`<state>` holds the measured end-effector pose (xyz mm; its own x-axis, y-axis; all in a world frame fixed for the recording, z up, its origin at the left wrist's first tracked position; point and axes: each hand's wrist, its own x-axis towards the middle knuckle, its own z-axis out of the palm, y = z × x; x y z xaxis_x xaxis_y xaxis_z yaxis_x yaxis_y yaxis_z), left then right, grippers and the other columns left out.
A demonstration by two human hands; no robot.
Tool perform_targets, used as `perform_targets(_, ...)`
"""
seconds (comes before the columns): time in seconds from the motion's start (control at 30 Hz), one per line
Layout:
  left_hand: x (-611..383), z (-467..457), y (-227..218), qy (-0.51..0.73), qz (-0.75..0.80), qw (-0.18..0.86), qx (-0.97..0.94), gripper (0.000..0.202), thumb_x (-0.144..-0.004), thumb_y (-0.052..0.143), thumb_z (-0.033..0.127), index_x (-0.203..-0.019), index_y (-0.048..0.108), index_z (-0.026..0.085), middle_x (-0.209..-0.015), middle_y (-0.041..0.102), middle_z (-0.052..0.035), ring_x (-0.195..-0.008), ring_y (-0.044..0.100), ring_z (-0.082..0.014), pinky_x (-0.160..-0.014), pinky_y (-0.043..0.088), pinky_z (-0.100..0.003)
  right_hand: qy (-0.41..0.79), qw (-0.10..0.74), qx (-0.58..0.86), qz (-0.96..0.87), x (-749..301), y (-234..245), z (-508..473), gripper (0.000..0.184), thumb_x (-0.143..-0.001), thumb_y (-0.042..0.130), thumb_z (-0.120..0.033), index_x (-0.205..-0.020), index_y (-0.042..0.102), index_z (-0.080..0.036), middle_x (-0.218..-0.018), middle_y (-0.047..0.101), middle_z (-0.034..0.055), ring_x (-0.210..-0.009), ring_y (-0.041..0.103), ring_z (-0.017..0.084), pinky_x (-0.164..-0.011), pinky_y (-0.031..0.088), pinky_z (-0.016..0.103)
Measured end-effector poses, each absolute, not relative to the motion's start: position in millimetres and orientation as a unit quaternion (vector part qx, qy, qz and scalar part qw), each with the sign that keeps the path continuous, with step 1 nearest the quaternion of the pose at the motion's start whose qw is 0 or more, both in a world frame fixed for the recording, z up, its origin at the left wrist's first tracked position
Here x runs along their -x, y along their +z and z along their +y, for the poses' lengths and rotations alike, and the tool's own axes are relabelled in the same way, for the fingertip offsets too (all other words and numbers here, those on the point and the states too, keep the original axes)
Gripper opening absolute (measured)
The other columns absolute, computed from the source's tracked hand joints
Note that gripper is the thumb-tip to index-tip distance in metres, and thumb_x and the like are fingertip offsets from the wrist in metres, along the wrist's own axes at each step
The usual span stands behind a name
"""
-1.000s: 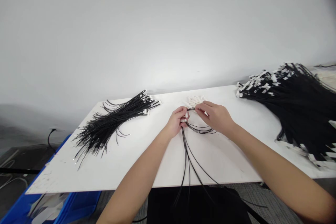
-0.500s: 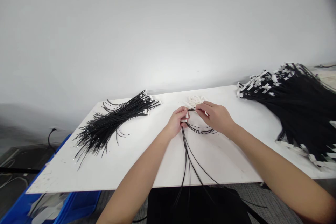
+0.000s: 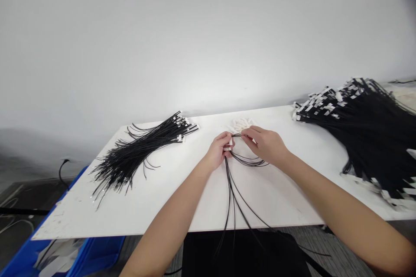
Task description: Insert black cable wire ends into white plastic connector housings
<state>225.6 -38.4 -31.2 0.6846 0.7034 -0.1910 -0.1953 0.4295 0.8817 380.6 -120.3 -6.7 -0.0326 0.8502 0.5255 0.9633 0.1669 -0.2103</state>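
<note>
My left hand point(image 3: 218, 151) pinches a small group of thin black wires point(image 3: 248, 161) by a white connector point(image 3: 231, 142) at the middle of the table. Its fingers are closed around the connector end. My right hand point(image 3: 264, 143) grips the wires a little to the right, thumb and index finger pressed together on a short stretch. Below, the wires loop between the hands, and several long tails hang down over the table's front edge. Just behind my hands lies a small heap of white pieces point(image 3: 242, 124), partly hidden by the fingers.
On the left of the white table point(image 3: 169, 207) lies a bundle of black wires with white ends point(image 3: 139, 151). A much bigger pile of black wires point(image 3: 367, 125) covers the right side. A blue bin point(image 3: 100, 251) stands below the left edge, and a wall point(image 3: 208, 43) rises behind.
Almost nothing differs. My right hand has shifted very slightly left along the wires; my left hand keeps its hold.
</note>
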Motion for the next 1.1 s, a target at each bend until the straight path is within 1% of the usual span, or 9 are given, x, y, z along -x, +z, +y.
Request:
perform_targets(0.17, -225.7, -38.6, -31.7, 0.269, 0.276, 0.795, -0.469, 0.026, -0.071, 0.062, 0.038, -0.076, 0.047, 0.018, -0.061, 0.043, 0.0022, -0.044, 0.036, -0.0048, -0.034, 0.018, -0.014, -0.116, 0.271, 0.644, -0.706, -379.9, -6.0, -121.0, 0.02, -0.089, 0.04, -0.03, -0.089, 0.058, -0.023, -0.076, 0.059, -0.0021, -0.056, 0.046, 0.007, -0.047, 0.023, 0.02)
perform_targets(0.33, -225.3, -42.5, -27.9, 0.23, 0.265, 0.779, -0.519, 0.03, -0.074, 0.058, 0.044, -0.073, 0.045, 0.018, -0.056, 0.046, 0.0003, -0.045, 0.04, -0.0073, -0.034, 0.022, -0.015, -0.129, 0.288, 0.65, -0.691, -381.1, -6.3, -120.1, 0.019, -0.088, 0.042, -0.029, -0.089, 0.059, -0.022, -0.078, 0.06, -0.0021, -0.056, 0.046, 0.005, -0.047, 0.024, 0.02)
perform_targets(0.47, -223.1, -44.4, -22.1, 0.212, 0.271, 0.778, -0.526, 0.031, -0.072, 0.06, 0.046, -0.076, 0.045, 0.019, -0.061, 0.045, 0.0001, -0.049, 0.043, -0.0081, -0.033, 0.02, -0.015, -0.134, 0.29, 0.648, -0.692, -382.2, -6.8, -120.0, 0.017, -0.088, 0.043, -0.029, -0.089, 0.059, -0.022, -0.078, 0.061, -0.0025, -0.058, 0.049, 0.006, -0.047, 0.025, 0.02)
perform_targets(0.63, -221.1, -44.2, -19.4, 0.185, 0.276, 0.795, -0.507, 0.031, -0.073, 0.059, 0.047, -0.078, 0.044, 0.02, -0.058, 0.04, 0.0028, -0.043, 0.032, -0.005, -0.034, 0.017, -0.014, -0.143, 0.296, 0.65, -0.685, -381.5, -6.9, -121.2, 0.015, -0.087, 0.045, -0.028, -0.089, 0.059, -0.023, -0.08, 0.061, -0.0027, -0.06, 0.05, 0.006, -0.048, 0.028, 0.02)
perform_targets(0.77, -222.1, -40.7, -24.3, 0.202, 0.264, 0.828, -0.452, 0.032, -0.074, 0.059, 0.045, -0.075, 0.039, 0.02, -0.053, 0.034, 0.005, -0.042, 0.03, -0.0052, -0.036, 0.018, -0.014, -0.185, 0.325, 0.615, -0.694, -380.1, -6.8, -119.4, 0.012, -0.084, 0.05, -0.026, -0.091, 0.06, -0.022, -0.088, 0.061, 0.0007, -0.08, 0.053, 0.012, -0.059, 0.036, 0.021)
perform_targets(0.87, -222.8, -36.5, -28.9, 0.224, 0.247, 0.847, -0.415, 0.03, -0.075, 0.059, 0.043, -0.074, 0.04, 0.019, -0.051, 0.032, 0.0057, -0.042, 0.032, -0.006, -0.038, 0.023, -0.016, -0.246, 0.354, 0.557, -0.71, -379.6, -3.4, -119.7, 0.011, -0.079, 0.057, -0.022, -0.09, 0.06, -0.021, -0.094, 0.06, 0.0035, -0.089, 0.051, 0.016, -0.075, 0.038, 0.029)
perform_targets(0.93, -222.9, -34.2, -31.0, 0.231, 0.245, 0.862, -0.38, 0.029, -0.075, 0.059, 0.042, -0.074, 0.041, 0.019, -0.051, 0.031, 0.006, -0.042, 0.032, -0.0059, -0.039, 0.026, -0.016, -0.29, 0.365, 0.498, -0.731, -378.1, 0.1, -123.2, 0.012, -0.076, 0.059, -0.019, -0.088, 0.059, -0.022, -0.09, 0.061, 0.0025, -0.086, 0.05, 0.015, -0.076, 0.037, 0.032)
perform_targets(1.0, -222.6, -33.3, -31.4, 0.235, 0.247, 0.876, -0.342, 0.028, -0.075, 0.06, 0.04, -0.073, 0.042, 0.018, -0.05, 0.031, 0.0064, -0.041, 0.031, -0.0054, -0.039, 0.027, -0.016, -0.321, 0.366, 0.416, -0.768, -374.1, 3.0, -129.7, 0.014, -0.075, 0.061, -0.018, -0.087, 0.057, -0.023, -0.076, 0.059, -0.0006, -0.072, 0.048, 0.012, -0.066, 0.035, 0.029)
perform_targets(1.1, -221.5, -34.6, -28.9, 0.245, 0.24, 0.888, -0.308, 0.028, -0.075, 0.06, 0.039, -0.071, 0.042, 0.017, -0.05, 0.03, 0.0065, -0.041, 0.031, -0.005, -0.04, 0.029, -0.016, -0.325, 0.334, 0.303, -0.831, -362.1, 2.8, -141.4, 0.006, -0.077, 0.058, -0.018, -0.081, 0.057, -0.024, -0.054, 0.043, -0.0051, -0.052, 0.034, 0.008, -0.051, 0.025, 0.027)
